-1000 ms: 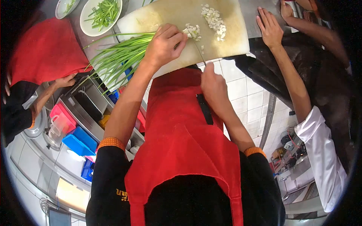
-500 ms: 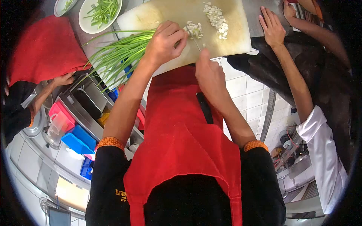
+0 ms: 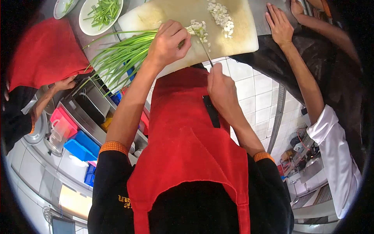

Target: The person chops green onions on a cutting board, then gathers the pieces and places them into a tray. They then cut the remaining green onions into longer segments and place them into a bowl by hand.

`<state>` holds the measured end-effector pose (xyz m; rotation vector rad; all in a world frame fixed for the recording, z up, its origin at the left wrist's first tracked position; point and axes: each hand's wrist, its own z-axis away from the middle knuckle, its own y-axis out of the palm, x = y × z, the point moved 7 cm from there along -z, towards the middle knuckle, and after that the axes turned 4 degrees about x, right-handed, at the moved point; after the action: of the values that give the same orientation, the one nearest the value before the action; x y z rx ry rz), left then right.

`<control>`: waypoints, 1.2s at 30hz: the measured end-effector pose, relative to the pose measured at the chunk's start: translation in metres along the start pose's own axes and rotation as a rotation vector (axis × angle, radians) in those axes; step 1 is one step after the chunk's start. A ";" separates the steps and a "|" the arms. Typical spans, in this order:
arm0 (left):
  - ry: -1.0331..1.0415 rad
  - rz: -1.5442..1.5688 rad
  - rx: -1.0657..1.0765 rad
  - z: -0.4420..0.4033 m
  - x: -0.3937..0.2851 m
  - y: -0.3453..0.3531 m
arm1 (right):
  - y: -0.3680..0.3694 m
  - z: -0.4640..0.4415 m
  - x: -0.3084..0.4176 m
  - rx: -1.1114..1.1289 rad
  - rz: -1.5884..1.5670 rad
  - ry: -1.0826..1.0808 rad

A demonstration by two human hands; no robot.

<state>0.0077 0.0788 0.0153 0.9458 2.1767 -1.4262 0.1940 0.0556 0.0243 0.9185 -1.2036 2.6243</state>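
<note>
My left hand is closed round a bunch of green onions, whose long green leaves trail off the board to the left. The white ends poke out to the right of my fingers. In my right hand is a knife, its thin blade pointing up the board beside those ends. Chopped white pieces lie by the blade, some green among them. A larger pile of chopped white pieces sits farther right on the cutting board.
A white bowl of cut green lengths and a smaller dish stand left of the board. A co-worker's hand rests on the metal counter at right. Another person's hand is at left, near blue bins.
My right hand has moved slightly down and right with the knife, showing more blade. The small pile by the blade is more spread out. My left hand stays on the green onions.
</note>
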 end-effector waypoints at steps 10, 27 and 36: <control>0.004 -0.043 0.006 0.000 -0.001 0.001 | 0.013 -0.043 0.015 -0.019 0.118 0.045; -0.005 -0.052 -0.051 0.006 0.003 -0.005 | 0.006 -0.027 0.014 0.070 0.099 0.000; -0.009 -0.088 -0.052 0.006 0.005 -0.004 | 0.022 -0.040 0.011 -0.016 0.134 0.003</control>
<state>0.0006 0.0737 0.0121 0.8339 2.2633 -1.4027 0.1586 0.0678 -0.0042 0.8599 -1.3277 2.7124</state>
